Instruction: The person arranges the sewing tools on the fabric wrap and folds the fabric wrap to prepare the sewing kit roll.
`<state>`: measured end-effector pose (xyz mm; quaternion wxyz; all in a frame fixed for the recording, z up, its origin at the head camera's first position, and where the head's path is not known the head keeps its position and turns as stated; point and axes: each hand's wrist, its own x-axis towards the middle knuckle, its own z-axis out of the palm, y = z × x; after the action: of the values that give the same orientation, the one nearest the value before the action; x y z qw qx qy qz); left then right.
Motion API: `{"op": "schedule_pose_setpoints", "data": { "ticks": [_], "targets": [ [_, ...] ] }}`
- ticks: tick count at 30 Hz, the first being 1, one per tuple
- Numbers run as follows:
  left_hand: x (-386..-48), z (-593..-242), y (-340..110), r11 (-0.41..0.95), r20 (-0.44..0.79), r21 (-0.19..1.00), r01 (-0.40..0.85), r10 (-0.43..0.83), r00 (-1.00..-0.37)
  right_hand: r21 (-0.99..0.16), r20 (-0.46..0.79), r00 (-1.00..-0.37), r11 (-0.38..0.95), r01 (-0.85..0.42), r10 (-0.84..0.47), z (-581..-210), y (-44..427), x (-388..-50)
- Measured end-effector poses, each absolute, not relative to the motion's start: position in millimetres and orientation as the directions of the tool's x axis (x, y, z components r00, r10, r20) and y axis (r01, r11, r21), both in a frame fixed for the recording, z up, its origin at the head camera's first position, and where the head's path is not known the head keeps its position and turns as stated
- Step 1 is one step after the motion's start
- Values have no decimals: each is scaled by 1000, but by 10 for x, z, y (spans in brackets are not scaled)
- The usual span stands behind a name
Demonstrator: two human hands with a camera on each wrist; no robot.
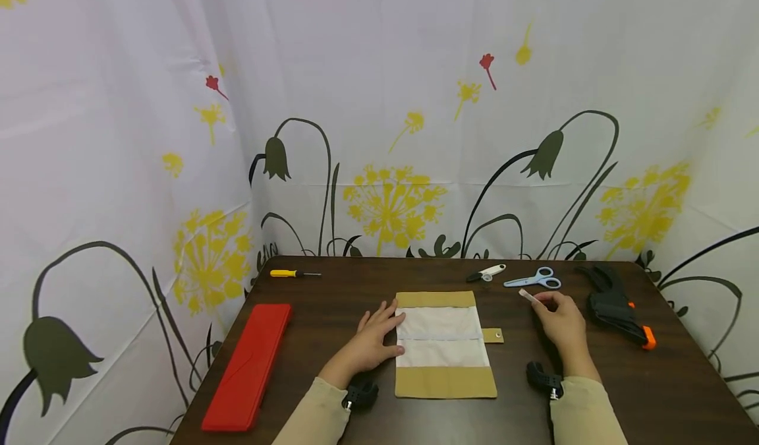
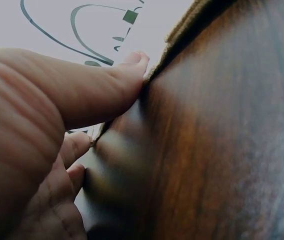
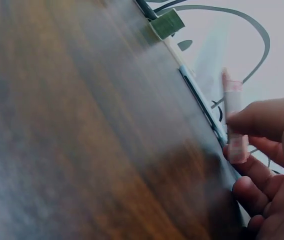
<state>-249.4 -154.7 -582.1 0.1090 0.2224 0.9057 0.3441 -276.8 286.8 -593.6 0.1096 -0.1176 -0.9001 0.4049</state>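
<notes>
An unfolded tan-and-white fabric case (image 1: 439,324) with a snap tab on its right side lies flat on the table. At its left edge rests my left hand (image 1: 372,339), fingers spread and touching the cloth; the left wrist view shows the thumb (image 2: 107,87) against that edge. To the right of the case, my right hand (image 1: 562,320) pinches a small whitish stick (image 3: 234,120) between thumb and fingers, held above the table. The stick has pinkish ends in the right wrist view; its exact kind cannot be told.
Light-blue scissors (image 1: 536,278) and a black-and-white hand tool (image 1: 487,273) lie behind the case. A black clamp with orange parts (image 1: 617,306) is at the right. A red case (image 1: 249,366) and a yellow-handled screwdriver (image 1: 293,273) lie at the left of the dark table (image 1: 350,283).
</notes>
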Motion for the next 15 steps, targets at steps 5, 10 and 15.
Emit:
{"op": "schedule_pose_setpoints", "data": {
  "ticks": [5,10,15],
  "targets": [
    [-2438,-5780,-1552,675,-56,660,330,483,-874,-855,104,-924,507,105,368,-5952,2822,-2744],
    [-2468,-5755,-1552,642,-15,678,358,499,-867,-999,29,-900,33,-16,435,-5818,2734,-2765],
    [-2475,-5766,-1546,650,-24,671,356,499,-866,-922,-60,-941,-380,-75,333,-5784,2547,-2780]
  ]
}}
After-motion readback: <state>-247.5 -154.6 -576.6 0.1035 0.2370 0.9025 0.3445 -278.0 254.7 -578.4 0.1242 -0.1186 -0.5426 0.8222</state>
